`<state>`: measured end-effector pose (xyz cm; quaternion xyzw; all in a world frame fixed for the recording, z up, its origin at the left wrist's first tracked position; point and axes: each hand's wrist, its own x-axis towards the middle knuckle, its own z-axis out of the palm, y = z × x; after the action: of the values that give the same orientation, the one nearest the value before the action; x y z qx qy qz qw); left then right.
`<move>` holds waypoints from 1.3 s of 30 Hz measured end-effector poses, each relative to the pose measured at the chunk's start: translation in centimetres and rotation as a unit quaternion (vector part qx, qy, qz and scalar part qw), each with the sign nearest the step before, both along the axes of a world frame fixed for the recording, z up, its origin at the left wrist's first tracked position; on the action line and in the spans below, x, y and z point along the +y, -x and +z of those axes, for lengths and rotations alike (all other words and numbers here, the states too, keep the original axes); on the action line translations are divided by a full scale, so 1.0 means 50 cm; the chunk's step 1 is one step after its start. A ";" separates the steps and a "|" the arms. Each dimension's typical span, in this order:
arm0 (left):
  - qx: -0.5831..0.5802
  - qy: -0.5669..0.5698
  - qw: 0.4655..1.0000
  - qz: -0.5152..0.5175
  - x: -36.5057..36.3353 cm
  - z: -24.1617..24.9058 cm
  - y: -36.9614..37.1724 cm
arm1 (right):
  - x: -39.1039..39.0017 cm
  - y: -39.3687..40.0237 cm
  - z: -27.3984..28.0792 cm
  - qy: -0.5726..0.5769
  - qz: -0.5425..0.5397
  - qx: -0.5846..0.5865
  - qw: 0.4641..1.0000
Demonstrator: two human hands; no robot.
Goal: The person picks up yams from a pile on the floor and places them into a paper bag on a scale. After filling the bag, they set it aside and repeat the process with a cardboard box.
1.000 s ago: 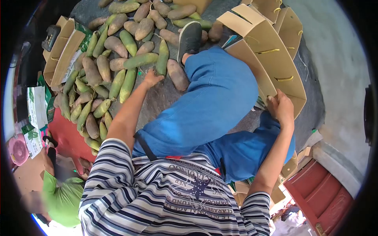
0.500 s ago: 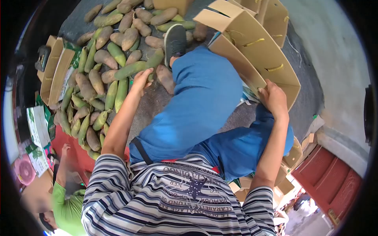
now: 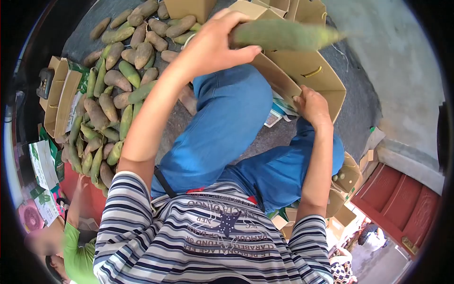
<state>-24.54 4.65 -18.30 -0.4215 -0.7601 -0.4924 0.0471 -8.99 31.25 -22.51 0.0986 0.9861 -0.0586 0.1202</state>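
My left hand (image 3: 213,45) is closed around one end of a long green radish (image 3: 288,34), its pale tip pointing right and blurred by motion. The radish is raised over the near side of an open cardboard box (image 3: 326,78) with yellow cord loops inside. At the box's near edge, my right hand (image 3: 313,106) grips the cardboard wall with thumb and fingers. Several green radishes, many brown with soil, lie in a heap (image 3: 106,106) left of my legs. The box's floor is hidden from me.
An open carton (image 3: 59,104) stands left of the heap, and another box (image 3: 189,8) stands at the back. Printed packaging (image 3: 281,111) lies beside my knee. A person in a green shirt (image 3: 80,251) is at lower left. A wall (image 3: 402,71) rises on the right.
My left hand has lifted the radish from the heap's edge and carried it up and right to the box. My right hand still holds the box edge.
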 end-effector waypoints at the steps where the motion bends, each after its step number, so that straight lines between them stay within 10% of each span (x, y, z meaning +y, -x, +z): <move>1: -0.017 0.008 1.000 0.016 0.005 -0.017 0.008 | -0.001 0.001 0.000 -0.003 -0.002 -0.006 1.000; 8: -0.106 0.178 0.956 0.206 -0.198 -0.293 0.039 | -0.008 0.004 0.014 -0.010 -0.005 -0.022 1.000; 17: -0.161 0.530 0.733 0.395 -0.586 -0.553 -0.032 | -0.030 0.013 0.031 0.001 -0.025 -0.043 0.999; 21: -0.337 0.367 0.795 0.346 -0.663 -0.658 -0.047 | -0.022 0.009 0.018 -0.005 -0.015 -0.015 1.000; 29: -0.415 0.171 0.724 0.525 -0.661 -0.744 -0.026 | -0.020 0.012 0.013 -0.007 -0.023 -0.017 1.000; 39: -0.643 -0.036 0.626 0.440 -0.561 -0.603 -0.102 | -0.015 0.008 0.012 -0.015 -0.010 -0.012 1.000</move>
<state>-19.44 -23.38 -48.47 0.3887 -0.6737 -0.5859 -0.2274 -9.39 30.48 -21.93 0.1112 0.9843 -0.0437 0.1299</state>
